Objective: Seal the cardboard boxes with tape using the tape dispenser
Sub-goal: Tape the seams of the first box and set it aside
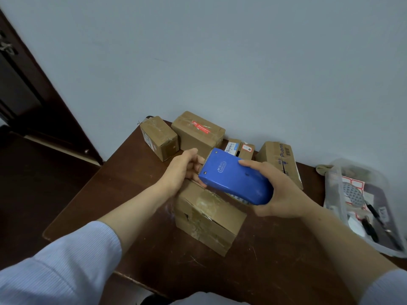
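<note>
**Q:** What's at the left?

**A:** Centre-left, the left hand [182,170] curls fingers and thumb round the toothed end of a blue tape dispenser [233,179]. I cannot tell whether they pinch any tape.

**Q:** And moving right?

**A:** The right hand [279,194] grips the dispenser's rounded rear. Its long axis slants from upper left to lower right, above the cardboard box [209,216] at centre frame on a dark table [136,216]. The box lies directly below both hands, so the next move is likely downward.

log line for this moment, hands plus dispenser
right hand: grips blue tape dispenser | left hand: fingers at dispenser's toothed end, grasp unclear | near box: below dispenser, tape on top
</note>
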The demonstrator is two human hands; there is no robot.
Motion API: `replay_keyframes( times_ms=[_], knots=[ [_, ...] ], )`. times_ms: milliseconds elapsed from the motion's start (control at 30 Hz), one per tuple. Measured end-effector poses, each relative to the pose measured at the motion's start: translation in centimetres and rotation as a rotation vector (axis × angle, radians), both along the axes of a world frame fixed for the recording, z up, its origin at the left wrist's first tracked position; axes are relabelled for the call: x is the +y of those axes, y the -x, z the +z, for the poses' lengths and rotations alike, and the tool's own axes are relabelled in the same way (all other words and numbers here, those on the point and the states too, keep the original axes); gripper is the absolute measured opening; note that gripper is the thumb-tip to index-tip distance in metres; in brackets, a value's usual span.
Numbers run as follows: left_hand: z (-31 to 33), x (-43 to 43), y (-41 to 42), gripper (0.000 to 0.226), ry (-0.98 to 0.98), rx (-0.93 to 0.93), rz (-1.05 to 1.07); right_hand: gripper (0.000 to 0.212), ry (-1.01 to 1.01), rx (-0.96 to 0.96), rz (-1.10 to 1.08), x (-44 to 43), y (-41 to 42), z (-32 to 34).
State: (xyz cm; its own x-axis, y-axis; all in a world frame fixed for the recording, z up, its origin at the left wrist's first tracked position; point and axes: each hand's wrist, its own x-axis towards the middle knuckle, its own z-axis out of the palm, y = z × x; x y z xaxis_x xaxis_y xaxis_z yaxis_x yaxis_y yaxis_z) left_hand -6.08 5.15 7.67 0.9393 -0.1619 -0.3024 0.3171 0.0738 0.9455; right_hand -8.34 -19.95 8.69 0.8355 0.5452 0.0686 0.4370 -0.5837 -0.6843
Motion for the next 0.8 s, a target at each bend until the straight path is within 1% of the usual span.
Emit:
replay_keyframes(
  times_ms=[100,133,233,333,433,567,700,800],
  knots=[
    [-0.3,0.0,0.1,0.055,-0.084,-0.036,0.0,0.087,0.032,-0.026,0.004,0.1,0.0,0.4],
    [-0.5,0.0,0.1,0.054,-0.096,-0.049,0.02,0.087,0.046,-0.031,0.005,0.2,0.0,0.5],
    [-0.6,-0.1,0.3,0.033,-0.093,-0.081,0.071,0.087,0.075,-0.036,0.0,0.2,0.0,0.8],
    [-0.8,-0.1,0.3,0.024,-0.13,-0.116,0.067,0.087,0.1,-0.023,-0.003,0.1,0.0,1.3],
    [-1.1,-0.1,0.2,0.02,-0.189,-0.143,0.056,0.089,0.083,0.033,-0.007,0.0,0.0,1.9],
    [-1.8,0.1,-0.2,0.017,-0.231,-0.18,0.042,0.089,-0.015,0.137,-0.052,-0.6,-0.1,2.6],
    [-2.0,-0.5,-0.3,0.019,-0.214,-0.184,0.034,0.085,-0.01,0.224,-0.06,-0.5,0.1,4.1],
    [-1.9,-0.8,-0.2,0.019,-0.2,-0.171,0.03,0.082,0.034,0.255,-0.074,-0.2,0.2,5.0]
  ],
)
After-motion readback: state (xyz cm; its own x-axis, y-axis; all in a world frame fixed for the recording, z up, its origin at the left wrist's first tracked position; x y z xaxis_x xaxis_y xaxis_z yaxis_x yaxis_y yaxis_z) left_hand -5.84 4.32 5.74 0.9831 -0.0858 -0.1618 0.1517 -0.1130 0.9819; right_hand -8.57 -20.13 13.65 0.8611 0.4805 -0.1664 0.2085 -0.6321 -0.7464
